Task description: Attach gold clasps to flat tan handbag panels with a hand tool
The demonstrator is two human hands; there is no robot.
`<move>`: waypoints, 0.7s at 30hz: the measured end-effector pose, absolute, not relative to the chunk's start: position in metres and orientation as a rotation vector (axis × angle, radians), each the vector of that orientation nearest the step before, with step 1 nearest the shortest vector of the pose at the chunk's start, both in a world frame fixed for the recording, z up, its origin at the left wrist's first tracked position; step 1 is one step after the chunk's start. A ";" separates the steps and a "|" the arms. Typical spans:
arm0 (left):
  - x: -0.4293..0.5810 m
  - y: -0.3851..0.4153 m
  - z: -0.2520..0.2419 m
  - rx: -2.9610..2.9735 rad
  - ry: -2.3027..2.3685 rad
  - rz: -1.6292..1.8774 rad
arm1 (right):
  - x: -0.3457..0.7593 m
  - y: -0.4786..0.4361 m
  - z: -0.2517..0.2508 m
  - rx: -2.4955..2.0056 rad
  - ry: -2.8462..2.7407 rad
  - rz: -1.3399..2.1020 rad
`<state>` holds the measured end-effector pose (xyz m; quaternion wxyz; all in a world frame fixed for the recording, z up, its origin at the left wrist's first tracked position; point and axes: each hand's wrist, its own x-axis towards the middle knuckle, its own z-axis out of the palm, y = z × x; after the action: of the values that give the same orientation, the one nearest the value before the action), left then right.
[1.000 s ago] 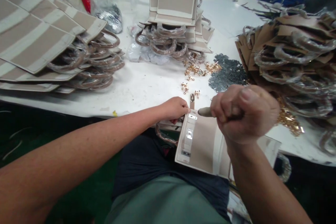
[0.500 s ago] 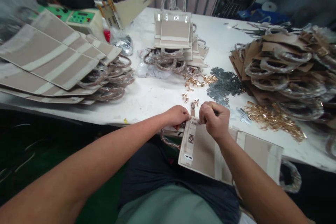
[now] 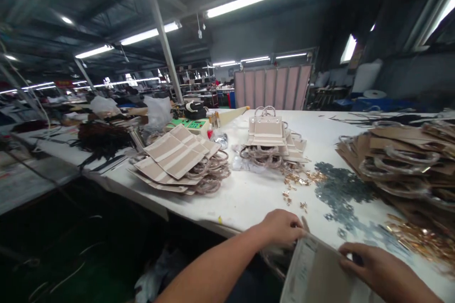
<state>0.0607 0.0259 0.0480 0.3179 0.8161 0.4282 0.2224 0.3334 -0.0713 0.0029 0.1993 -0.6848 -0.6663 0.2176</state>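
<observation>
An unfinished beige handbag [image 3: 329, 274] lies at the table's front edge, cut off by the bottom of the view. Metal fittings along its pale left strip are blurred. My left hand [image 3: 284, 228] is closed at the bag's upper left corner, fingertips pinching the edge beside a narrow strap end [image 3: 304, 223]. Over the bag's far edge, my right hand [image 3: 378, 265] is curled, thumb and forefinger gripping it; a small gap shows between them. The bag's wrapped handle [image 3: 273, 262] hangs below my left wrist, partly hidden.
Flat beige bags [image 3: 177, 156] are stacked at left, with another bag pile [image 3: 266, 132] at the back. Gold fittings [image 3: 302, 178], dark metal plates [image 3: 341, 184] and more gold pieces [image 3: 423, 236] lie loose. Brown-wrapped bags [image 3: 398, 156] pile up at right. A green-panelled machine [image 3: 194, 125] stands behind.
My view has tilted up, bringing the workshop and ceiling lights into sight. My right hand has moved away from the fittings strip, rightwards along the handbag's edge. My left hand stays at the corner.
</observation>
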 end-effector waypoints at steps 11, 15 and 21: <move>-0.002 -0.079 0.029 1.461 1.175 1.423 | 0.338 -0.077 0.134 -1.640 -1.379 0.698; 0.017 -0.073 0.030 1.336 1.007 1.361 | 0.311 -0.054 0.159 -1.510 -1.252 0.785; 0.025 -0.021 0.094 1.340 0.994 1.377 | 0.293 -0.022 0.136 -1.327 -1.008 1.036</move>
<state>0.0248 -0.0213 0.0939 0.4702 0.5467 0.4055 0.5618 0.2934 -0.0217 0.1356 0.5559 -0.5622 -0.4269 0.4389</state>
